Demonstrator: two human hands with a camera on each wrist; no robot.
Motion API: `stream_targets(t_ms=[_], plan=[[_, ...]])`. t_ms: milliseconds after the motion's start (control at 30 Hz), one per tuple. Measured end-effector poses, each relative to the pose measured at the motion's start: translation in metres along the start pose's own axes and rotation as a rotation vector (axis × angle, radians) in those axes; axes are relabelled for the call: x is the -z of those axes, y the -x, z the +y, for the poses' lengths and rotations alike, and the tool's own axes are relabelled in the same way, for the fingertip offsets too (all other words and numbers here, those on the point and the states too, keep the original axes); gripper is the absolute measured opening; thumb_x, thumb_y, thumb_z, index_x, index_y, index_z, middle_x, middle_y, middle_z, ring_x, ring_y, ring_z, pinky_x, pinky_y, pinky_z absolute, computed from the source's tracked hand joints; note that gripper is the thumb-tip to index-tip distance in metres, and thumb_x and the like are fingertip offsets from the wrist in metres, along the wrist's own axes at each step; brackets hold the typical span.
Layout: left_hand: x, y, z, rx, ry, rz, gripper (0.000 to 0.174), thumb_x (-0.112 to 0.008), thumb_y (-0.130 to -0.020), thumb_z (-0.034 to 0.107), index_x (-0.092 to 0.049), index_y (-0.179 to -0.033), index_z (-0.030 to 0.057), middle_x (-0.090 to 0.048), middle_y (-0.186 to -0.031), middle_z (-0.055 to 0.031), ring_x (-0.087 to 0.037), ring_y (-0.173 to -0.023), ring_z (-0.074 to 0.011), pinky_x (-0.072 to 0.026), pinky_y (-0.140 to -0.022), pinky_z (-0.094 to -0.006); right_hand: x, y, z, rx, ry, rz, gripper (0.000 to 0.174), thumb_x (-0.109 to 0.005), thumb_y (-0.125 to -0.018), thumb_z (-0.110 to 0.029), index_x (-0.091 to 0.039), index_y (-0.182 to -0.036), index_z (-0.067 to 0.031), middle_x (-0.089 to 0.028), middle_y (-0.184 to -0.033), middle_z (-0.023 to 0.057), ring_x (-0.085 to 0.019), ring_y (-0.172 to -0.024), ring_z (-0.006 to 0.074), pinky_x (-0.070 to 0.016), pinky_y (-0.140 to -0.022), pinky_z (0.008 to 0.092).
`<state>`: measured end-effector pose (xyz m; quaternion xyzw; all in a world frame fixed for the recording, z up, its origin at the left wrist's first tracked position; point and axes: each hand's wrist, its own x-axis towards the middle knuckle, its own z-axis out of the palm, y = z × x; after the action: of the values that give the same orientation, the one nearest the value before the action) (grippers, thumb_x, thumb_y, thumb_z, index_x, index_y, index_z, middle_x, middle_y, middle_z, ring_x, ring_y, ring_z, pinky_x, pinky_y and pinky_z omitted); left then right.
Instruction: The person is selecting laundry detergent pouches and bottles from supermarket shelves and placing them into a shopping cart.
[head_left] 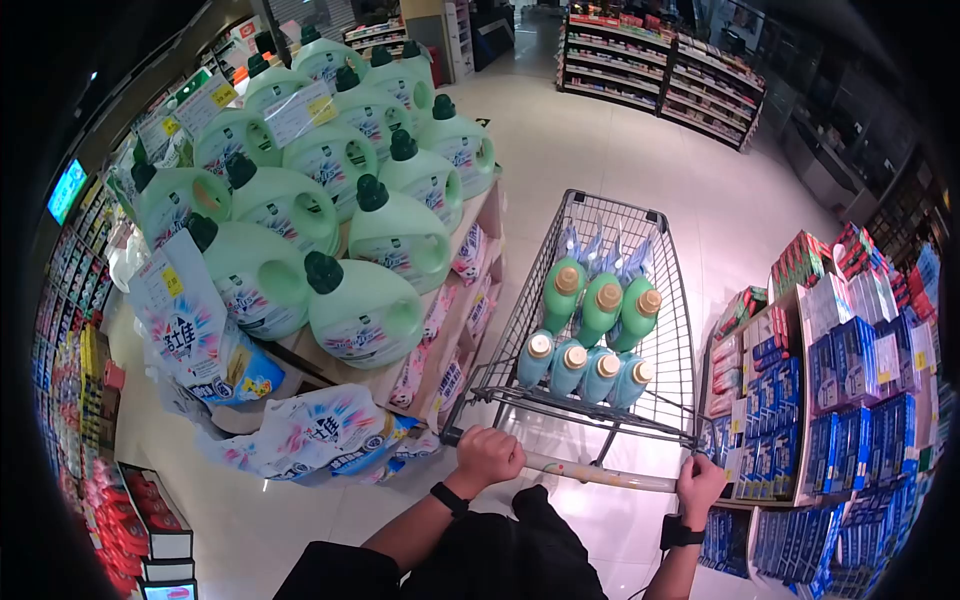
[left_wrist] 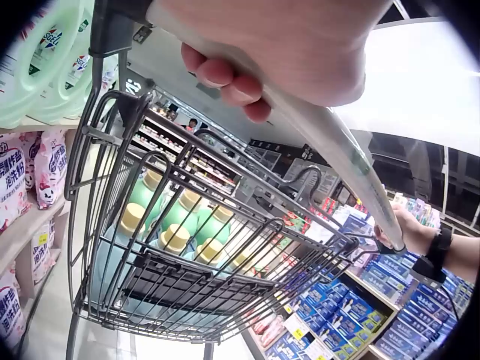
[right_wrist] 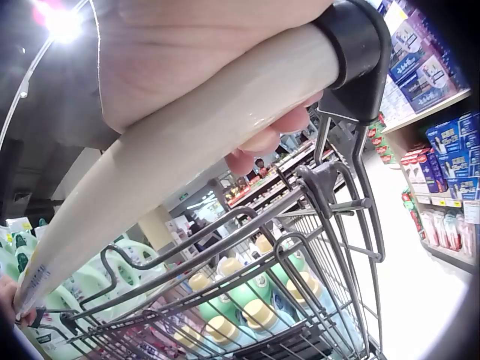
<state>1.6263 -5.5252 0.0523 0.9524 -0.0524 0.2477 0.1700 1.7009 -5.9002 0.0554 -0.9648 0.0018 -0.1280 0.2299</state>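
Note:
Both hands grip the pale handle bar (head_left: 600, 474) of a wire shopping cart (left_wrist: 199, 285). My left hand (head_left: 490, 457) wraps the bar near its left end, and its fingertips (left_wrist: 241, 90) curl underneath in the left wrist view. At the right end, my right hand (head_left: 702, 483) holds the bar beside the black end piece (right_wrist: 364, 56). Inside the basket stand three green bottles (head_left: 601, 312) with gold caps. Nearer the handle is a row of several light-blue bottles (head_left: 568, 368) with similar caps. Bluish see-through shapes (head_left: 597, 250) show behind the green bottles.
Close on the left, a display holds many large pale-green detergent jugs (head_left: 366, 312), with bagged packs (head_left: 466, 250) below. A shelf (head_left: 803, 350) of blue boxes flanks the cart's right side. Tiled floor (head_left: 530, 130) runs ahead toward low shelves (head_left: 615, 58).

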Motion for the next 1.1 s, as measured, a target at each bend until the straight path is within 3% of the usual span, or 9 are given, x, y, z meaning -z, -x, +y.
stream_targets(t_ms=[567,1033,1100], plan=[[-0.109,-0.162,-0.009,0.079,-0.078,0.062,0.021,-0.063,-0.068,0.017,-0.051,-0.051,0.0131,-0.051,-0.052,-0.0025,-0.054,-0.05,-0.0211,-0.0391,-0.051,-0.0353,-0.071,-0.218,0.04,0.066,-0.064,0.015,0.024,-0.06,-0.078,-0.018,-0.054,-0.06,-0.0027,-0.05,-0.052,0.0169,-0.052,-0.048,0.0374,-0.038,-0.048,0.0434],[-0.211,-0.319,-0.034,0.139,0.006,0.017,0.025,-0.064,-0.077,0.015,-0.051,-0.056,0.0116,-0.051,-0.055,-0.0031,-0.053,-0.052,-0.0209,-0.0389,-0.053,-0.0348,-0.15,-0.439,0.081,0.123,-0.059,-0.133,0.021,-0.06,-0.079,-0.019,-0.064,-0.072,0.0005,-0.053,-0.056,0.0189,-0.057,-0.053,0.0358,-0.0415,-0.053,0.0422],[-0.23,-0.34,-0.032,0.164,0.041,0.026,0.025,-0.064,-0.078,0.016,-0.052,-0.057,0.0112,-0.052,-0.055,-0.0028,-0.054,-0.053,-0.021,-0.0391,-0.054,-0.0347,-0.159,-0.472,0.091,0.222,-0.063,-0.102,0.023,-0.06,-0.079,-0.019,-0.061,-0.069,0.0013,-0.052,-0.056,0.019,-0.055,-0.052,0.0357,-0.0399,-0.052,0.0426]])
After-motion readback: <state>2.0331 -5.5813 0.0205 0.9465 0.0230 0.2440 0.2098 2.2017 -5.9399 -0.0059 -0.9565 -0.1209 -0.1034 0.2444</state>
